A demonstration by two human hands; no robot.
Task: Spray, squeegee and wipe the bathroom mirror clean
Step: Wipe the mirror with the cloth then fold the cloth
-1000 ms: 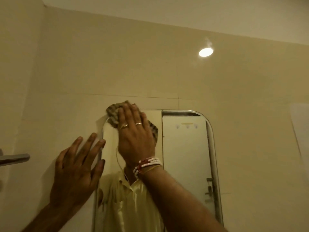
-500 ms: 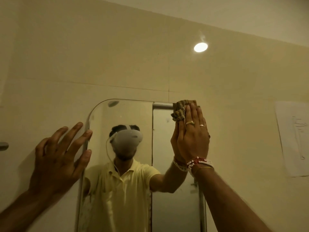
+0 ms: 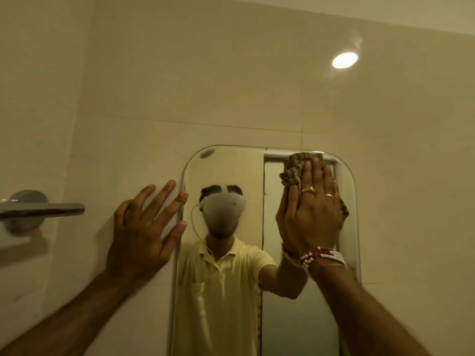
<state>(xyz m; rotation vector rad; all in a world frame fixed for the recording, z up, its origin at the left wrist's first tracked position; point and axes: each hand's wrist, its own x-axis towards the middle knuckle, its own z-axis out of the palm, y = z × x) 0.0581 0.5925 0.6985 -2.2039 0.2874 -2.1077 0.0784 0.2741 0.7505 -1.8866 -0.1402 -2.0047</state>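
A tall mirror with rounded top corners hangs on the beige tiled wall. My right hand lies flat against the glass near the top right corner, pressing a striped brownish cloth to it; the cloth sticks out above and left of my fingers, and a bit shows at the right of my palm. My left hand rests flat on the wall at the mirror's left edge, fingers spread, fingertips touching the edge, nothing in it. The glass reflects a person in a yellow shirt wearing a headset.
A metal bar on a round wall mount juts out at the left, level with my left hand. A bright round spot of light shows on the wall high at the right. Beige tiles surround the mirror.
My right hand swept the cloth from the mirror's top left corner across to the top right. My left hand stayed flat by the left edge. The view shifted, bringing the metal bar in.
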